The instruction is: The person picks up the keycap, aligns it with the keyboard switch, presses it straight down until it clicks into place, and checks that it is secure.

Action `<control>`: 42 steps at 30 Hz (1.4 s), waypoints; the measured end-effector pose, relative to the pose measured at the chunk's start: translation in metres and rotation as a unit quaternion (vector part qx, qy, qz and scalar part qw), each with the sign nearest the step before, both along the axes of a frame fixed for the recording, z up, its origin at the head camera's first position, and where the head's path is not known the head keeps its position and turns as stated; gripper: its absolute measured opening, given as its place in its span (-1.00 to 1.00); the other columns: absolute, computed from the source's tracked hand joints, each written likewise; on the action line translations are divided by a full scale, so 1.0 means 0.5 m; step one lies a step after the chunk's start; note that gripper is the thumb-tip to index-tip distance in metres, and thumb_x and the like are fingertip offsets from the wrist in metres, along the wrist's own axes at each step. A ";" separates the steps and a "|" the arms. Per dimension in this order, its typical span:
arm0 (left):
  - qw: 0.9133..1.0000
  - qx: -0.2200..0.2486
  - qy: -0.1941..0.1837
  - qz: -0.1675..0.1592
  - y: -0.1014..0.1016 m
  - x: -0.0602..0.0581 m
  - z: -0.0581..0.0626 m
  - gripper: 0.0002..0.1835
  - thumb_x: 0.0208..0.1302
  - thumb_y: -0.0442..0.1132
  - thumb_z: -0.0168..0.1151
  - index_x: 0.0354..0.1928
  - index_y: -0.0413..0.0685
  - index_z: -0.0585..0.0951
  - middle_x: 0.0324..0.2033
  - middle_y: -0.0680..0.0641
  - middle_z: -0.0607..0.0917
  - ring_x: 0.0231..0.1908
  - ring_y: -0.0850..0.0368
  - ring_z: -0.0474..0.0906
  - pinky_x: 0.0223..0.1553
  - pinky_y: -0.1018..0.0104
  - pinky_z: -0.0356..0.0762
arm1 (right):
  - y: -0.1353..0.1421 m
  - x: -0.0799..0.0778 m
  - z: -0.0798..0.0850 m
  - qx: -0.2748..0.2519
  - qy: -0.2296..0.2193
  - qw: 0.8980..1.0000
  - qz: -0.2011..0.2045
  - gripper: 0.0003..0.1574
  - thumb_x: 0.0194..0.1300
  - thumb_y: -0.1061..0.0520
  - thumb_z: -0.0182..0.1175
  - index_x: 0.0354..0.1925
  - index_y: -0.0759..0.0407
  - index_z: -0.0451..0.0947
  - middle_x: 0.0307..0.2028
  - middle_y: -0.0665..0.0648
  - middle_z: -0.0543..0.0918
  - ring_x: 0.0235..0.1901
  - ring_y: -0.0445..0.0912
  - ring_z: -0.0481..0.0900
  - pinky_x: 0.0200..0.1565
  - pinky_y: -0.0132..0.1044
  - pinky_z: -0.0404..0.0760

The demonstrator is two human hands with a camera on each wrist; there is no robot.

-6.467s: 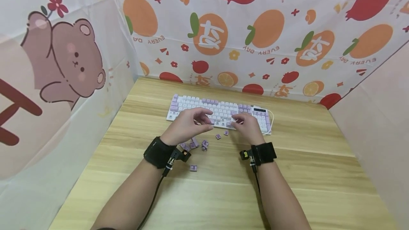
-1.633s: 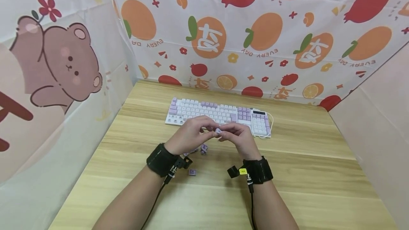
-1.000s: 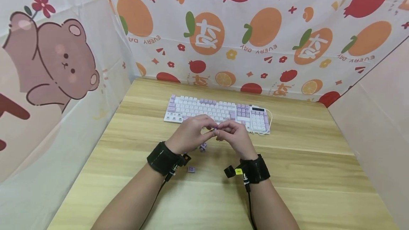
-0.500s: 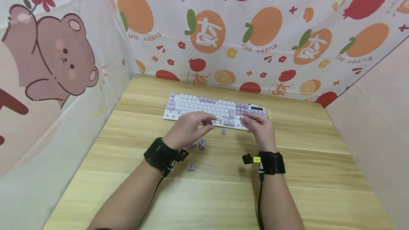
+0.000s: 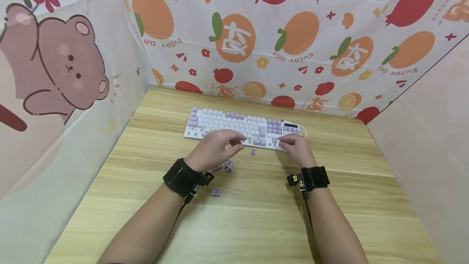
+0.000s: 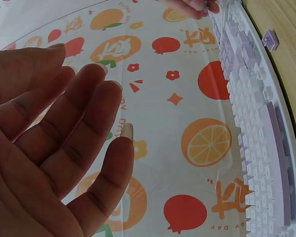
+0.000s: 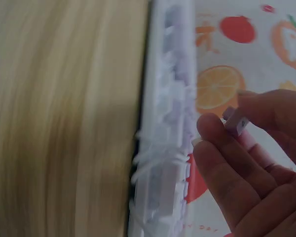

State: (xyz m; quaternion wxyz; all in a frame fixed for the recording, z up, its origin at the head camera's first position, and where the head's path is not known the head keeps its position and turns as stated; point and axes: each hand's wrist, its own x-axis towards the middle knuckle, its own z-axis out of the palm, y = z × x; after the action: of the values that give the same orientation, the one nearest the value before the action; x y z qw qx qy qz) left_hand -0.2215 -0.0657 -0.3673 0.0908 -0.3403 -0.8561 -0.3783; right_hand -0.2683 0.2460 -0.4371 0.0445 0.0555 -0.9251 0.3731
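In the head view a white and lilac keyboard (image 5: 223, 124) lies across the table, with bare key positions along its front row. My right hand (image 5: 297, 149) is over the keyboard's right front part. Between thumb and fingertips it pinches a small lilac keycap (image 7: 235, 122), seen in the right wrist view with a dark mark on one face. My left hand (image 5: 215, 150) hovers before the keyboard's front edge, fingers loosely bent and holding nothing, as the left wrist view confirms. A loose purple keycap (image 5: 253, 151) lies on the wood between the two hands.
Several purple keycaps (image 5: 229, 165) lie in a small pile beside the left hand, partly hidden by it. Another keycap (image 5: 215, 192) lies nearer the front. A white cable (image 5: 304, 130) loops at the keyboard's right end. Printed cloth (image 5: 234, 72) hangs behind the table.
Earlier both hands met before the keyboard around a small keycap. My right hand has since moved right with a keycap, over the keyboard's right part. The left hand has stayed nearly in place, its fingers parted.
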 end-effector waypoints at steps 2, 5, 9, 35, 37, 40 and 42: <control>1.000 -0.003 -0.001 0.000 -0.001 0.000 -0.001 -0.79 0.27 -0.23 0.34 -0.06 -0.02 0.72 -0.28 0.08 0.76 -0.28 0.30 0.63 -0.16 0.25 0.66 | -0.002 -0.004 -0.005 0.028 0.007 0.999 0.019 -0.69 0.25 0.20 0.32 -0.02 0.21 0.69 -0.06 0.20 0.70 -0.09 0.06 0.67 -0.03 -0.08 0.63; 1.000 -0.009 0.000 0.000 -0.001 0.001 -0.001 -0.80 0.28 -0.21 0.34 -0.06 -0.01 0.72 -0.28 0.09 0.76 -0.28 0.31 0.63 -0.16 0.30 0.64 | -0.006 -0.008 -0.012 0.049 0.008 0.998 0.041 -0.66 0.25 0.25 0.31 0.01 0.21 0.67 -0.05 0.22 0.70 -0.10 0.06 0.68 -0.02 -0.04 0.64; 1.000 -0.011 -0.002 0.000 -0.001 0.002 -0.001 -0.80 0.28 -0.21 0.33 -0.07 -0.02 0.72 -0.30 0.09 0.76 -0.29 0.30 0.62 -0.17 0.30 0.64 | -0.015 -0.012 -0.018 0.090 0.022 0.994 0.058 -0.71 0.27 0.24 0.30 -0.02 0.16 0.68 -0.07 0.17 0.71 -0.14 0.00 0.67 -0.04 -0.07 0.64; 1.000 -0.020 -0.010 0.000 0.002 0.002 0.000 -0.79 0.31 -0.19 0.31 -0.04 -0.01 0.72 -0.30 0.09 0.76 -0.33 0.31 0.59 -0.24 0.33 0.62 | -0.020 -0.034 -0.026 0.196 0.091 0.972 0.094 -0.81 0.12 0.26 0.42 -0.22 0.20 0.75 -0.24 0.16 0.75 -0.22 -0.01 0.71 -0.13 -0.15 0.67; 1.000 -0.021 -0.010 0.001 0.003 0.002 0.000 -0.79 0.31 -0.19 0.31 -0.04 0.00 0.72 -0.31 0.10 0.76 -0.33 0.31 0.59 -0.25 0.36 0.61 | -0.020 -0.035 -0.023 0.198 0.085 0.972 0.100 -0.81 0.09 0.28 0.43 -0.25 0.21 0.75 -0.25 0.17 0.75 -0.23 -0.01 0.71 -0.12 -0.15 0.67; 1.000 -0.023 -0.012 0.002 0.003 0.002 -0.001 -0.79 0.31 -0.18 0.31 -0.04 0.01 0.72 -0.31 0.11 0.75 -0.33 0.33 0.59 -0.24 0.39 0.60 | -0.019 -0.039 -0.021 0.210 0.081 0.968 0.109 -0.81 0.07 0.31 0.43 -0.26 0.22 0.75 -0.25 0.16 0.74 -0.22 -0.01 0.70 -0.09 -0.17 0.66; 1.000 -0.026 -0.015 0.002 0.003 0.002 -0.002 -0.79 0.32 -0.17 0.30 -0.04 0.01 0.72 -0.31 0.11 0.75 -0.32 0.33 0.59 -0.23 0.40 0.60 | -0.020 -0.042 -0.020 0.216 0.078 0.966 0.116 -0.81 0.08 0.32 0.42 -0.26 0.23 0.75 -0.25 0.15 0.73 -0.21 -0.01 0.68 -0.08 -0.17 0.66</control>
State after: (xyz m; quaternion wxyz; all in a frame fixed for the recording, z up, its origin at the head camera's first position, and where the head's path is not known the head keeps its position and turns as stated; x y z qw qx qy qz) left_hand -0.2205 -0.0644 -0.3685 0.0702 -0.3352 -0.8674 -0.3610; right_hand -0.2891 0.2362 -0.4469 0.0596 0.1991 -0.9647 0.1615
